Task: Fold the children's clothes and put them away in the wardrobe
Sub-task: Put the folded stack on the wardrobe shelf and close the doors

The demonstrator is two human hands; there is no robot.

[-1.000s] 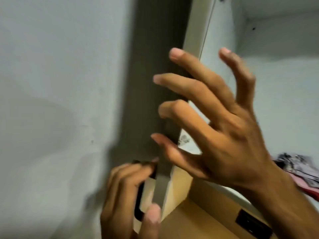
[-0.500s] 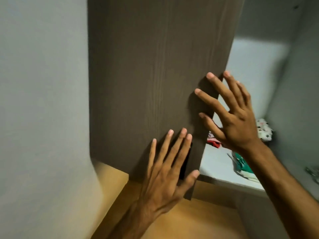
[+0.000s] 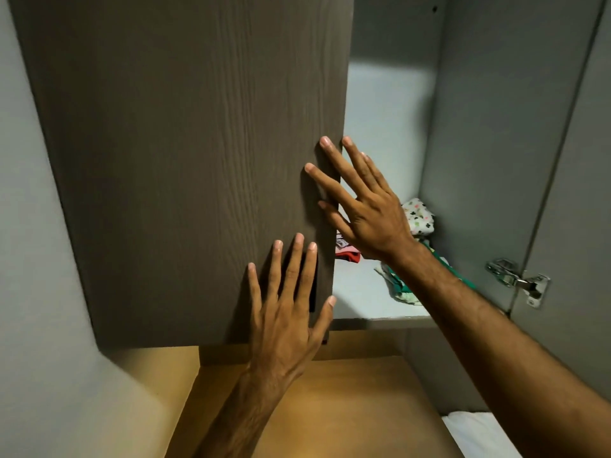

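- Both hands lie flat and spread wide on the dark door (image 3: 198, 160), holding nothing; the left hand (image 3: 287, 312) is at the lower corner of the door, with its thumb hooked around the free edge.
- Right hand (image 3: 370, 213) presses higher on the same edge, fingers fanned out.
- Flat palms suit a push, so I judge that the person is swinging the door, probably to close it, since nothing is carried.
- Folded clothes (image 3: 418, 216) already lie on the shelf (image 3: 357, 292) behind the door, beside the right wall; a red piece (image 3: 347, 254) shows just past the door edge.
- A metal hinge (image 3: 515, 279) sits on the wall to the right of the door.
- Compared with half a second ago, the door covers more of the opening and both hands sit nearer to its edge; one second ago the door was seen almost edge-on, and the left hand gripped its handle.
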